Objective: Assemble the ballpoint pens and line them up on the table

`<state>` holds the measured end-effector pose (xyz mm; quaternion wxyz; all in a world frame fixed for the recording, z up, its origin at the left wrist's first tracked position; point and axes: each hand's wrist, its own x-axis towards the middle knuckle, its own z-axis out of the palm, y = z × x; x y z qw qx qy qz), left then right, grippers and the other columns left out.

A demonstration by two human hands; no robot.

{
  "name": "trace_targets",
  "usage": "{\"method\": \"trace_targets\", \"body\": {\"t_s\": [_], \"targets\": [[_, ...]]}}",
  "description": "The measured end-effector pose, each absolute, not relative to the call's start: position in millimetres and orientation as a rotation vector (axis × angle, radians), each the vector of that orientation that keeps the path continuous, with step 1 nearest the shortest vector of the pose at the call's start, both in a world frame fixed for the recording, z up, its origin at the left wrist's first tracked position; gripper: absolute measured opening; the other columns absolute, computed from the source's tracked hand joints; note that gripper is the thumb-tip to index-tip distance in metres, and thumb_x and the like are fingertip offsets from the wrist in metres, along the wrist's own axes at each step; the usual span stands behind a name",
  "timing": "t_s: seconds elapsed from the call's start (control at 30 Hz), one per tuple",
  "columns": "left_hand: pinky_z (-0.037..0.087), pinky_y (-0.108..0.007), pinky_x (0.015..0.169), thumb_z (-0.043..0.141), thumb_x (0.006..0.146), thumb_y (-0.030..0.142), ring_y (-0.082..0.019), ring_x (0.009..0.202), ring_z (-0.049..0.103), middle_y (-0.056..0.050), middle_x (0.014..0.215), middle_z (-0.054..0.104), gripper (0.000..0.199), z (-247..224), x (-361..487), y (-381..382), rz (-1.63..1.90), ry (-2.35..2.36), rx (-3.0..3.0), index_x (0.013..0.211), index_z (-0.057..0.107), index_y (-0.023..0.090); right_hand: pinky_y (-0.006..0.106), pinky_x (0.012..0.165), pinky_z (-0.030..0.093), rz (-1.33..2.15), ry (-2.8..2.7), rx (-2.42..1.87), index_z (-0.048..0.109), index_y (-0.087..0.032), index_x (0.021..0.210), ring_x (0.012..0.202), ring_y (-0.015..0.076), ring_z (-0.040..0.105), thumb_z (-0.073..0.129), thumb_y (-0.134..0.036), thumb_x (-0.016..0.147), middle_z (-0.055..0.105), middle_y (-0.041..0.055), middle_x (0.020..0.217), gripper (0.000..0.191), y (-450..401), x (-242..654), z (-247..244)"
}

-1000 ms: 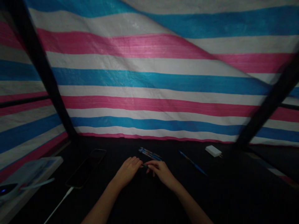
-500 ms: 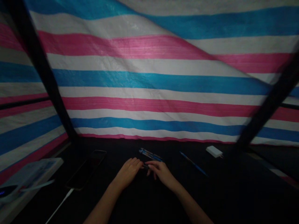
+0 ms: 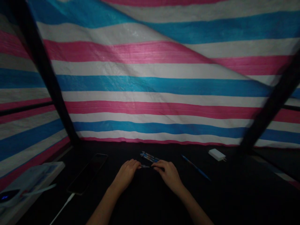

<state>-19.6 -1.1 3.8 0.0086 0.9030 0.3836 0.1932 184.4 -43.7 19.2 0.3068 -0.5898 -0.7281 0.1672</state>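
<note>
Left hand in a pinch on a slim grey piece, right hand half-curled, hold unclear, any lettering illegible.

One camera, up on the person's head, faces forward and down: bare left hand and bare right hand fairly near, pink-blue-white striped plastic sheet beyond.

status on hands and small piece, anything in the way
Left hand holding slim piece. Right hand close by, grip unclear. Pens just beyond, partly hidden.
</note>
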Motion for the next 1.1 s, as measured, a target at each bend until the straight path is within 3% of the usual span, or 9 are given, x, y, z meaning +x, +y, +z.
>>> {"method": "trace_targets", "body": {"t_s": [0.17, 0.27, 0.43, 0.6, 0.77, 0.93, 1.03, 1.1], "targets": [[0.039, -0.029, 0.074, 0.043, 0.086, 0.013, -0.016, 0.08, 0.052, 0.0, 0.083, 0.058, 0.013, 1.0, -12.7, -6.5, 0.579, 1.103, 2.841, 0.089, 0.055, 0.018, 0.031, 0.084, 0.037, 0.535, -1.943, -1.369, 0.063, -0.027, 0.098, 0.092, 0.0175, 0.054, 0.049, -0.021, 0.079, 0.062, 0.0017, 0.095, 0.024, -43.0, 177.7, 5.5], [0.04, -0.029, 0.074, 0.044, 0.085, 0.014, -0.016, 0.079, 0.053, -0.001, 0.084, 0.058, 0.012, -0.2, -11.8, -6.8, 0.602, 1.09, 2.842, 0.091, 0.054, 0.018, 0.03, 0.082, 0.039, 0.582, -1.881, -1.273, 0.051, -0.023, 0.112, 0.089, 0.016, 0.053, 0.053, -0.014, 0.074, 0.057, 0.0036, 0.101, 0.04, -42.2, 173.7, 1.0], [0.042, -0.03, 0.075, 0.045, 0.085, 0.014, -0.016, 0.08, 0.054, -0.001, 0.085, 0.058, 0.013, -0.9, -13.5, -4.9, 0.679, 1.072, 2.856, 0.092, 0.054, 0.018, 0.028, 0.077, 0.041, 0.653, -1.879, -1.286, 0.058, -0.02, 0.086, 0.083, 0.0156, 0.054, 0.049, -0.015, 0.077, 0.059, 0.002, 0.087, 0.014, -44.1, 172.9, 9.1], [0.042, -0.03, 0.074, 0.047, 0.084, 0.013, -0.016, 0.08, 0.053, -0.001, 0.085, 0.058, 0.012, 1.8, -13.9, -4.9, 0.731, 1.113, 2.824, 0.093, 0.054, 0.017, 0.03, 0.082, 0.039, 0.613, -1.875, -1.367, 0.053, -0.023, 0.106, 0.092, 0.0176, 0.053, 0.053, -0.028, 0.078, 0.059, 0.0031, 0.102, 0.029, -48.1, 178.3, 17.3], [0.042, -0.028, 0.071, 0.044, 0.085, 0.013, -0.016, 0.078, 0.053, -0.001, 0.082, 0.058, 0.012, 5.6, -14.4, -5.2, 0.705, 1.095, 2.813, 0.091, 0.054, 0.017, 0.03, 0.076, 0.039, 0.561, -1.88, -1.496, 0.061, -0.024, 0.087, 0.083, 0.019, 0.058, 0.051, -0.029, 0.079, 0.064, 0.0014, 0.086, 0.014, -47.6, 181.2, 17.5], [0.041, -0.029, 0.073, 0.044, 0.085, 0.013, -0.015, 0.079, 0.053, -0.001, 0.084, 0.058, 0.012, 6.7, -14.4, -6.4, 0.721, 1.094, 2.8, 0.092, 0.054, 0.017, 0.03, 0.077, 0.038, 0.511, -1.907, -1.466, 0.055, -0.026, 0.104, 0.089, 0.0184, 0.056, 0.053, -0.031, 0.078, 0.061, 0.001, 0.1, 0.027, -48.6, 181.2, 19.2], [0.042, -0.028, 0.072, 0.043, 0.086, 0.014, -0.015, 0.077, 0.053, -0.001, 0.081, 0.058, 0.012, 5.4, -13.7, -6.5, 0.735, 1.098, 2.808, 0.09, 0.054, 0.017, 0.03, 0.077, 0.037, 0.46, -1.925, -1.503, 0.06, -0.025, 0.09, 0.083, 0.0181, 0.056, 0.052, -0.032, 0.079, 0.064, -0.0001, 0.089, 0.015, -49.3, 181.3, 20.8], [0.041, -0.028, 0.071, 0.044, 0.086, 0.014, -0.015, 0.077, 0.053, -0.001, 0.08, 0.058, 0.012, 4.0, -13.3, -5.8, 0.742, 1.104, 2.813, 0.088, 0.055, 0.017, 0.031, 0.077, 0.035, 0.432, -1.938, -1.523, 0.061, -0.025, 0.089, 0.082, 0.0181, 0.056, 0.048, -0.034, 0.082, 0.065, 0.0, 0.085, 0.018, -49.4, 181.4, 21.5]]}}
